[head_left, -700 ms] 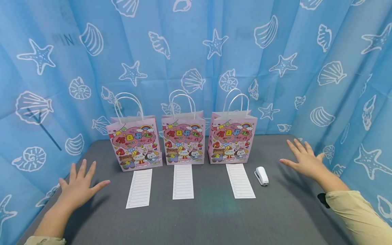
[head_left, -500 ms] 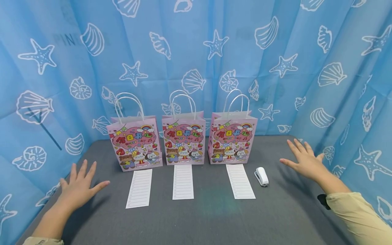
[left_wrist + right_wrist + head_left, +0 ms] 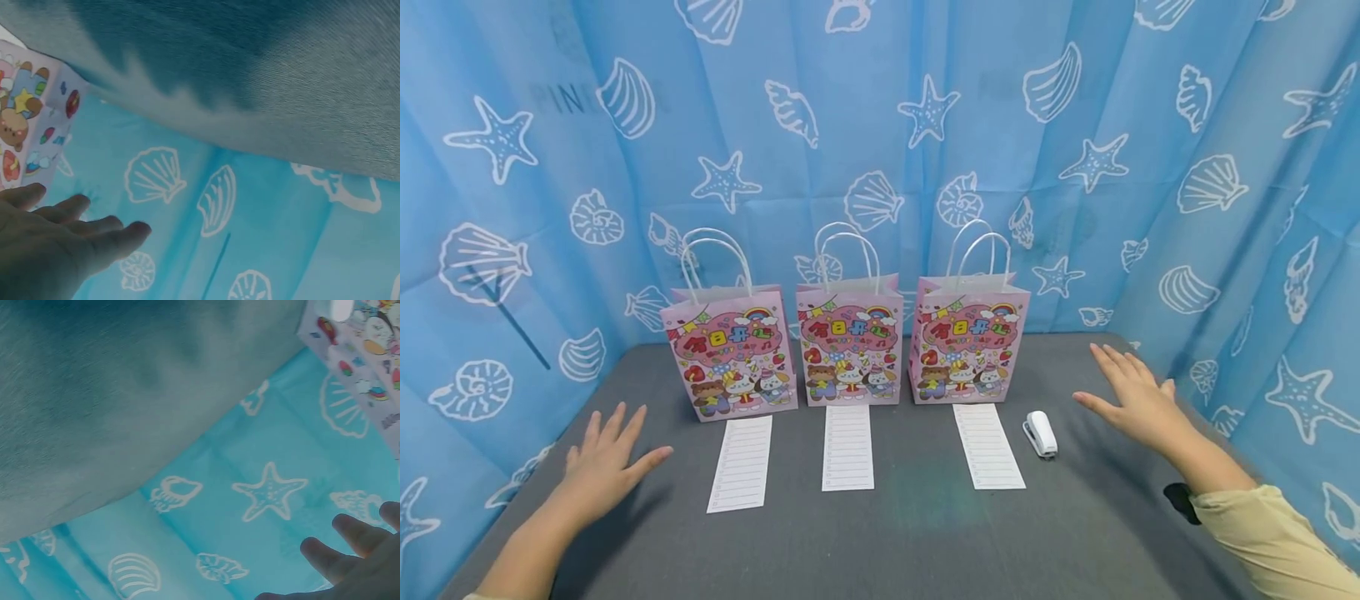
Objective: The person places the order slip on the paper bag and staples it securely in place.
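Observation:
My left hand (image 3: 601, 467) hovers over the left side of the table with fingers spread, holding nothing. On the far side, my right hand (image 3: 1138, 402) is spread the same way, nearest to a white stapler (image 3: 1040, 433). Three pink paper gift bags stand upright in a row: a left bag (image 3: 730, 354), a middle bag (image 3: 850, 343) and a right bag (image 3: 970, 343), each with white handles and cartoon animals. In front of them lie a left lined paper slip (image 3: 741, 463), a middle slip (image 3: 848, 447) and a right slip (image 3: 989, 447).
A grey cloth covers the table (image 3: 880, 550). Behind and along both sides hangs a blue curtain (image 3: 850, 108) printed with shells and starfish. Both wrist views show the curtain close beyond the table edge.
My right hand has shifted slightly left, towards the stapler. The left hand has dipped a little and its fingers have turned rightward. Bags, slips and stapler stay put.

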`<state>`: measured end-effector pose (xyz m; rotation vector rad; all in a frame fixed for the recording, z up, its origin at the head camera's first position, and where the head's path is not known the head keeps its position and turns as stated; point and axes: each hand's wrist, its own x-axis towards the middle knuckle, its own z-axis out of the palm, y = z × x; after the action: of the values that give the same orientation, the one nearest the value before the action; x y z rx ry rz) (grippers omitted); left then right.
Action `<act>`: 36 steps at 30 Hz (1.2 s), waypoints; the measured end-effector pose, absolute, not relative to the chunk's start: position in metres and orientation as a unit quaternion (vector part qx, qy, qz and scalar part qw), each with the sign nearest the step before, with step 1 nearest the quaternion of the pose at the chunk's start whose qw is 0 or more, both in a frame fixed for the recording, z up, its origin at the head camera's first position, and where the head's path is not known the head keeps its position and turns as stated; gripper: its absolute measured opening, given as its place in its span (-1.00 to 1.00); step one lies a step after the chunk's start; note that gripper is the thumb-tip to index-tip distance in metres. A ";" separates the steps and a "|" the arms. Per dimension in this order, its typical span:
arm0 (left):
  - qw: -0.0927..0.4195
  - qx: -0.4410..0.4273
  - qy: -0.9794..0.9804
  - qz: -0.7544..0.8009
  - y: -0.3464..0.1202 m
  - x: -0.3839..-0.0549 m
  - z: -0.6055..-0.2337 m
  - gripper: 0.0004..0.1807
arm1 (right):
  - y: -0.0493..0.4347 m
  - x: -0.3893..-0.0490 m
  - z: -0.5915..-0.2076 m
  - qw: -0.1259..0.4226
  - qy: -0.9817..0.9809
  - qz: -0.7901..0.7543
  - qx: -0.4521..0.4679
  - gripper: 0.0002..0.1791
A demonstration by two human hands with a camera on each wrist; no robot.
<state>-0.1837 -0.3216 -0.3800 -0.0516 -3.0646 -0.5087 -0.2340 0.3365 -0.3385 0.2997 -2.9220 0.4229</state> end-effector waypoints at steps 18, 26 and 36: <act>-0.050 -0.015 -0.962 -0.269 -0.309 -0.183 -0.380 0.03 | 0.277 -0.222 -0.336 0.162 -0.959 0.167 0.164 -0.22; -0.064 0.010 -0.946 -0.318 -0.291 -0.183 -0.383 -0.06 | 0.256 -0.218 -0.341 0.207 -0.944 0.164 0.196 -0.31; -0.048 0.044 -0.932 -0.355 -0.268 -0.184 -0.385 -0.14 | 0.229 -0.220 -0.344 0.207 -0.942 0.159 0.211 -0.31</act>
<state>-0.1843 -0.2679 -0.3848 0.1423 -3.0218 -1.1518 -0.2202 0.2286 -0.3436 0.5879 -2.6232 0.4426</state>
